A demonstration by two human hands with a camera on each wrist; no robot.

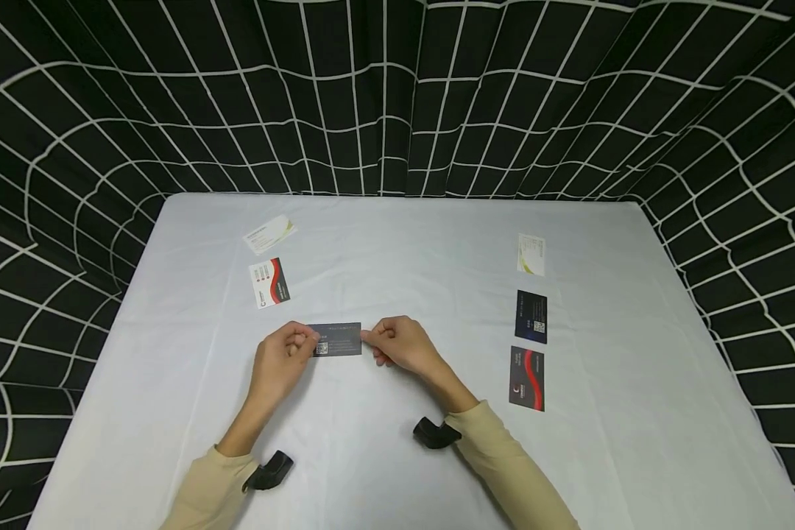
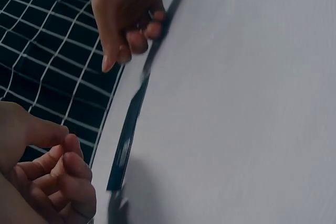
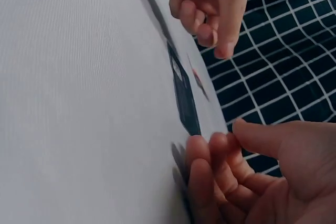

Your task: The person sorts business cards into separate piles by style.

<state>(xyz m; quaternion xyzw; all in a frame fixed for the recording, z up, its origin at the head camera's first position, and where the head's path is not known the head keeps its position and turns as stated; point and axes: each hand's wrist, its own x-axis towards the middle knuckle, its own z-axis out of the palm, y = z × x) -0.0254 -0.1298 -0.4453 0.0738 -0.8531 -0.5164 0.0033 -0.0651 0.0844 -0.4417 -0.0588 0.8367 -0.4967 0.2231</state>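
Observation:
A dark grey business card [image 1: 338,340] with a QR code lies on the white-covered table between the two hands. Over its left end is the left hand [image 1: 286,355], thumb and fingers loosely bent. At its right end is the right hand [image 1: 403,344], the thumb tip close to the edge. Both wrist views show the card [image 2: 126,137] [image 3: 184,95] flat on the cloth, and neither hand [image 2: 55,177] [image 3: 247,177] visibly pinches it. Whether a fingertip touches the card's end is hard to tell.
On the left lie a white and yellow card [image 1: 269,234] and a white card with red and black [image 1: 269,283]. To the right, a white card [image 1: 531,255], a dark blue card [image 1: 531,316] and a grey-red card [image 1: 526,378] form a column. Dark gridded cloth [image 1: 384,96] surrounds the table.

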